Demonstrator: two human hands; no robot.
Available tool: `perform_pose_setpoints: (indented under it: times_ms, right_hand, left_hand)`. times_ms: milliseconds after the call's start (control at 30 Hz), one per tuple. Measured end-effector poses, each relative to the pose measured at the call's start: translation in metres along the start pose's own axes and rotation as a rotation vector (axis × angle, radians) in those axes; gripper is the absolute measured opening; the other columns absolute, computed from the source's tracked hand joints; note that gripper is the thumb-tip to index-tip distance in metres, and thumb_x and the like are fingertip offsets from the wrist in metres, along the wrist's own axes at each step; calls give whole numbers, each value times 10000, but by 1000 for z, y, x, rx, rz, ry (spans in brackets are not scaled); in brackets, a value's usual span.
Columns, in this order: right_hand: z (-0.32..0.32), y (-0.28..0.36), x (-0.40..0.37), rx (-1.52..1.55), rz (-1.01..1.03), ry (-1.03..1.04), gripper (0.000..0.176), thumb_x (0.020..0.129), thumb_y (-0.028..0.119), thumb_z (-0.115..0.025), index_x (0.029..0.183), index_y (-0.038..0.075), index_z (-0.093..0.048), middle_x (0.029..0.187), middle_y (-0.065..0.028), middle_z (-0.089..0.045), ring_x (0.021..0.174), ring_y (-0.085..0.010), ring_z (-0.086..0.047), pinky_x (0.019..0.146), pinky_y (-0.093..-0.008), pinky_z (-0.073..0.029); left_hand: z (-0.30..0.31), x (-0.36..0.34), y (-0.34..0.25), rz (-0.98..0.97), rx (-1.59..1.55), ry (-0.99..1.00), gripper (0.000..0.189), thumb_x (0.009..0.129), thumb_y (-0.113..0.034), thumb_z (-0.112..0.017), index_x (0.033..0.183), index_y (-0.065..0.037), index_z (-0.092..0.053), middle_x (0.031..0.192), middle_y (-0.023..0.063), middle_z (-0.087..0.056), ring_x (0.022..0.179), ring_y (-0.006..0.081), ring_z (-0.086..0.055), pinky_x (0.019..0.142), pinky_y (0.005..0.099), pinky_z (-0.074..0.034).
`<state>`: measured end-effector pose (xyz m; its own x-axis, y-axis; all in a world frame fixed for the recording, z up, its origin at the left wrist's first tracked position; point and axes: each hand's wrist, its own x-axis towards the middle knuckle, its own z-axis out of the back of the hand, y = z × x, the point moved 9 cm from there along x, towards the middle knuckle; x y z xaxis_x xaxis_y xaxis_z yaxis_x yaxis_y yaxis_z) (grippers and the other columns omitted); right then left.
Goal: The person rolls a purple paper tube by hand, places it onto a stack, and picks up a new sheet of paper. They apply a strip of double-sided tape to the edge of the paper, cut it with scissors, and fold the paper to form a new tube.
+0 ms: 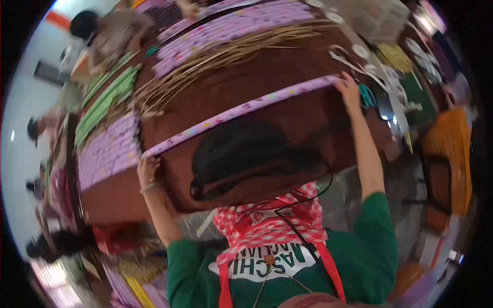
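Note:
A long purple patterned strip (pixel 241 110) stretches slantwise across the brown table, between my two hands. My left hand (pixel 149 169), with a band at the wrist, grips its lower left end. At the upper right end, my right hand (pixel 349 90) holds the strip between closed fingers. Below the strip a black bag-like item (pixel 246 156) lies on the table near my body. Beyond it are thin brown strands (pixel 205 59) and a row of purple patterned strips (pixel 226 33).
Green strips (pixel 108 100) and more purple strips (pixel 109 151) lie at the left. Teal scissors (pixel 366 96), a phone (pixel 384 106) and white tape (pixel 359 66) are at the right. Another person (pixel 115 33) works across the table. An orange chair (pixel 449 159) stands at the right.

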<state>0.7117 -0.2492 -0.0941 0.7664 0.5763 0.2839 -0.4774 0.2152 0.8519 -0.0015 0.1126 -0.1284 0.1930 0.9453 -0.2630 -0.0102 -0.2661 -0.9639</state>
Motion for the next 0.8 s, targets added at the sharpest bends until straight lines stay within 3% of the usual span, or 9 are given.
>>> perform_pose_setpoints:
  times_ms: [33,167,300,400,467,567,667,767,800]
  right_hand:
    - [-8,0,-8,342,-212,104,487,845,182,-595,1262,-16,-441,1040,-124,-613,926,-166,-574,788,-281,-458]
    - [-29,-3,-12,369,-276,419,545,812,183,-649,1276,17,-416,1018,-93,-579,896,-134,-572,756,-243,-455]
    - [-95,68,-15,168,-185,628,565,803,166,-660,1296,53,-407,923,-77,-584,814,-128,-564,717,-260,-452]
    - [-123,120,-5,-70,133,613,549,822,167,-645,1307,79,-402,869,-64,-591,758,-119,-557,681,-246,-447]
    - [-153,128,-9,100,-29,799,513,848,156,-614,1312,97,-404,862,-49,-596,735,-115,-567,644,-224,-447]
    - [-189,153,-40,219,-295,751,438,866,127,-578,1278,86,-433,919,-40,-595,762,-114,-598,624,-211,-479]
    - [-221,165,-53,255,-354,686,388,871,124,-579,1235,71,-456,925,-49,-595,784,-128,-610,662,-218,-498]
    - [-263,197,-77,417,-402,662,360,887,112,-551,1218,34,-433,957,-80,-592,839,-162,-621,707,-247,-514]
    - [-279,212,-87,482,-436,678,393,887,97,-546,1245,29,-398,1003,-113,-584,889,-193,-618,728,-263,-515]
  left_hand:
    - [4,-23,-10,-11,80,-19,248,916,-241,-506,1031,-24,-539,842,81,-604,750,263,-636,599,313,-512]
    - [37,-73,-16,-18,-105,-132,251,901,-222,-533,1033,-8,-537,882,83,-618,841,238,-641,652,302,-529]
    - [102,-41,-35,-149,7,-177,281,882,-206,-571,1058,9,-533,947,93,-622,814,182,-627,682,299,-529]
    - [124,-51,-72,-241,36,-297,263,865,-206,-590,1024,-2,-541,935,82,-624,809,170,-627,658,290,-525]
    - [166,-35,-63,-150,-47,-341,252,858,-211,-595,1011,-16,-548,911,69,-629,796,165,-632,622,274,-515]
    - [213,-24,-58,-21,35,-480,224,858,-202,-587,1010,-39,-557,872,48,-635,739,142,-629,536,248,-454]
    - [250,15,-90,-395,-316,-317,209,880,-158,-543,1059,-51,-545,905,54,-627,767,133,-609,617,247,-466]
    - [246,17,-131,-776,-734,-304,385,850,-56,-542,1213,-8,-422,1024,106,-598,883,219,-597,801,315,-484]
    - [244,16,-133,-763,-265,-562,504,813,-84,-586,1249,28,-359,1094,146,-574,979,281,-565,835,332,-468]
